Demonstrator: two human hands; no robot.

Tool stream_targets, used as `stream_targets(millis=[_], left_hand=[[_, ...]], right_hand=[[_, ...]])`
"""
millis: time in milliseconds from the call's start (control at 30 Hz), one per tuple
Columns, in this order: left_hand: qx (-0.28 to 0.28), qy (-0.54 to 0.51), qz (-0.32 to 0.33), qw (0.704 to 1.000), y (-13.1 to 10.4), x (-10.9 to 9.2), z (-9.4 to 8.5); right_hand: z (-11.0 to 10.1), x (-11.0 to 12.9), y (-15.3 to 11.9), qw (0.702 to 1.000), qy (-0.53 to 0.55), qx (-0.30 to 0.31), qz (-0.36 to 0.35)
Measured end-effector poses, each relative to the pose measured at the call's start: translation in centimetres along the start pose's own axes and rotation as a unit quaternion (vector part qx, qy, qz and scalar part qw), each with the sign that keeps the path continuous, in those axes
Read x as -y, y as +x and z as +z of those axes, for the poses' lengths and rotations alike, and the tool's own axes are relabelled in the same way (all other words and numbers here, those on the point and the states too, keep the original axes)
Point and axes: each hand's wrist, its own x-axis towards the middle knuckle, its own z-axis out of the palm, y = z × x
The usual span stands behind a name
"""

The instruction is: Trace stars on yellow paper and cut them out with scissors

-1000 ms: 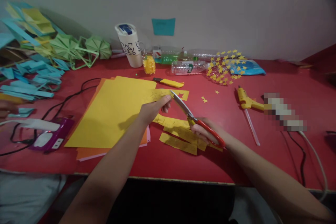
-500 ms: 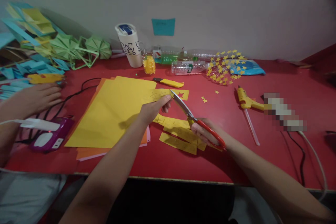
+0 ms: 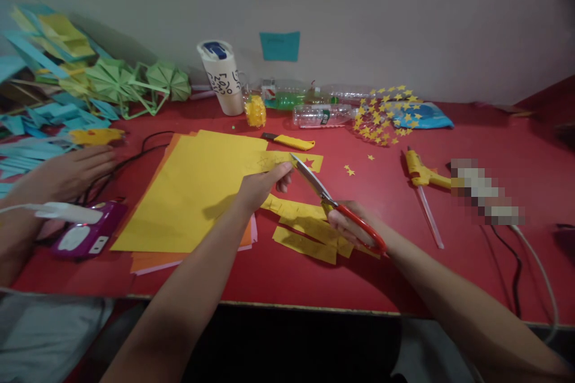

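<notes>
Yellow paper strip (image 3: 274, 161) is sitting in our left hand (image 3: 267, 184), just above the red table (image 3: 381, 287), its star-shaped hole showing near the right end. We're pinching it between left thumb and fingers; right-hand (image 3: 348, 221) fingers are closing around the grips of the red-handled scissors (image 3: 357, 225), blade tips meeting the strip near the left thumb. We're judging the strip feather-light, thin and floppy, easy to crease or tear around the hole, so we're favouring a flat pinch on solid paper near the cut. Scissors are looking stiff and heavier; we're trusting the handle loops, not the blades. Tabletop is looking smooth and flat, so loose paper is probably sliding easily. We're seeing more yellow strips (image 3: 305, 245) lying below our hands, large yellow sheets (image 3: 179, 191) stacking at left, and a yellow cutter (image 3: 291, 142) lying behind. Tiny stars (image 3: 350, 172) are lying at right, near a yellow glue gun (image 3: 420, 173). Plastic bottles (image 3: 321, 115) are lining the grey wall (image 3: 381, 18); a co-worker's hand (image 3: 85, 170) is resting at far left.
</notes>
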Motion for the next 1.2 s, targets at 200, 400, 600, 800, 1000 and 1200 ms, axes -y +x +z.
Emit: stream_targets(millis=[200,400,600,800,1000,1200], left_hand=[[-0.005,-0.019,0.01,1.0,-0.01,-0.3,0.12],[0.007,-0.052,0.047,0.998,0.22,-0.53,0.24],[0.004,-0.094,0.076,0.993,0.74,-0.38,0.1],[-0.012,-0.113,0.091,0.989,0.93,-0.55,0.1],[-0.024,-0.112,0.09,0.989,0.96,-0.7,0.16],[0.034,-0.076,0.087,0.993,0.75,-0.8,0.18]], right_hand=[[0.02,0.3,-0.1,1.0,-0.024,-0.007,0.012],[-0.13,0.08,0.05,1.0,-0.021,-0.003,0.003],[-0.27,0.09,0.1,0.999,-0.032,-0.001,-0.004],[-0.1,0.43,-0.11,0.999,-0.039,-0.005,-0.003],[0.17,0.65,-0.23,0.999,-0.047,-0.023,0.002],[0.13,0.38,0.1,0.999,-0.04,-0.021,0.0]])
